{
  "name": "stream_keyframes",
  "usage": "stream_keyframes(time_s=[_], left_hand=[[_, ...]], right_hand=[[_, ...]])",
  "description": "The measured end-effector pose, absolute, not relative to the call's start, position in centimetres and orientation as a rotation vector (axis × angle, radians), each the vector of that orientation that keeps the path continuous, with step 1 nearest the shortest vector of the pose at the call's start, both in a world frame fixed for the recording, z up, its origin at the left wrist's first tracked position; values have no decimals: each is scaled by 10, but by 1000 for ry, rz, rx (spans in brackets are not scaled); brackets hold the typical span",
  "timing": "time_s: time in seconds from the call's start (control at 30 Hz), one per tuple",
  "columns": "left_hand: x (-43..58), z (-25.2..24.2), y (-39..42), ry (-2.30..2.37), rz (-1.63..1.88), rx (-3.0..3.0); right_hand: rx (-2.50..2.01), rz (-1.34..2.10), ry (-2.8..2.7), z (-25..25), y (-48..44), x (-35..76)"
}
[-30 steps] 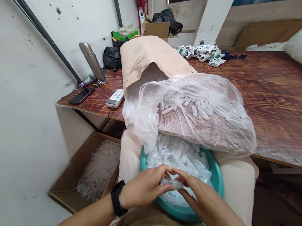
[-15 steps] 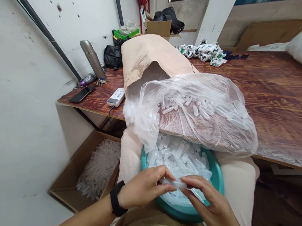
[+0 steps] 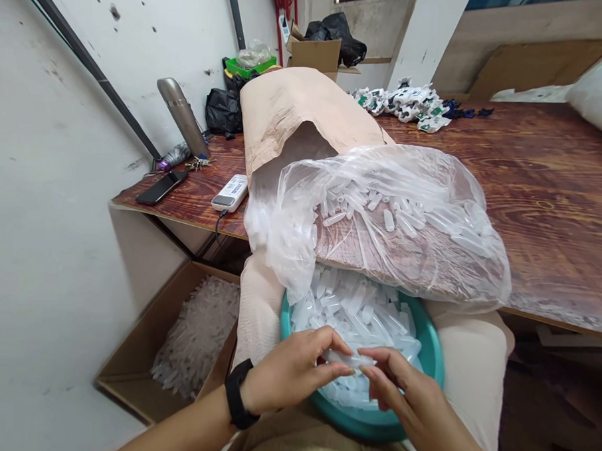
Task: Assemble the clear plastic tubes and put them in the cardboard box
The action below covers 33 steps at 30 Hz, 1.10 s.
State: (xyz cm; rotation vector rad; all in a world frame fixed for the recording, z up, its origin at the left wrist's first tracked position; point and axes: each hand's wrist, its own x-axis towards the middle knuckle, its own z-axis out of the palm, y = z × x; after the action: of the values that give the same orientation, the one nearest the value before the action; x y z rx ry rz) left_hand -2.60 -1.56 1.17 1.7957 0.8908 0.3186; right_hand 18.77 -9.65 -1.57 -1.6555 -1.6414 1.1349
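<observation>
Over a teal basin (image 3: pixel 432 364) on my lap, a small translucent plastic tube (image 3: pixel 349 359) lies across between my hands. My left hand (image 3: pixel 299 368) pinches its left end with thumb and forefinger; a black band circles that wrist. At the other end, my right hand (image 3: pixel 406 386) grips the tube between thumb and forefinger, with its remaining fingers curled below. Many similar whitish tubes (image 3: pixel 357 314) fill the basin beneath. Fingers hide both ends of the held tube.
A clear plastic bag (image 3: pixel 404 263) of tubes spills from a paper sack (image 3: pixel 306 96) over the table edge. Lower left, a cardboard box (image 3: pixel 124 384) holds many clear pieces. A phone (image 3: pixel 161 187), power bank (image 3: pixel 230 193) and metal flask (image 3: pixel 183 117) rest on the table.
My right hand's fingers have curled in more, and its fingertips have shifted slightly on the tube. The tube stays between both hands over the basin.
</observation>
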Motion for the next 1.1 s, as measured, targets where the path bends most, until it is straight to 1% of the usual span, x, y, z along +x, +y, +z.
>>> stream_keyframes(time_s=[0.17, 0.23, 0.3, 0.43, 0.53, 0.67, 0.73, 0.83, 0.9, 0.97, 1.1], left_hand=[[-26, 12, -17, 847, 316, 1754], [-26, 13, -17, 824, 312, 1757], [-24, 15, -16, 802, 313, 1761], [-20, 17, -14, 791, 319, 1730], [-19, 19, -13, 773, 330, 1750], [-18, 19, -11, 742, 340, 1824], [-16, 16, -11, 731, 342, 1901], [-13, 9, -9, 674, 346, 2136], [-12, 4, -7, 630, 318, 2262], [-11, -1, -3, 636, 269, 2322], [-3, -12, 7, 794, 116, 2451]], right_hand=[[-1622, 1001, -1924, -1, -93, 191], [-1606, 1020, -1994, 4, -92, 193], [-1603, 1036, -2031, 7, -90, 195], [-1598, 916, -2123, 10, -85, 198], [-1602, 961, -2134, 11, -85, 201], [-1579, 839, -2141, 11, -85, 201], [-1574, 928, -2116, 11, -83, 199], [-1555, 1162, -1979, 11, -78, 197], [-1566, 1237, -1940, 9, -74, 198], [-1620, 1194, -2023, 2, -72, 198], [-1590, 911, -2388, -21, -73, 188]])
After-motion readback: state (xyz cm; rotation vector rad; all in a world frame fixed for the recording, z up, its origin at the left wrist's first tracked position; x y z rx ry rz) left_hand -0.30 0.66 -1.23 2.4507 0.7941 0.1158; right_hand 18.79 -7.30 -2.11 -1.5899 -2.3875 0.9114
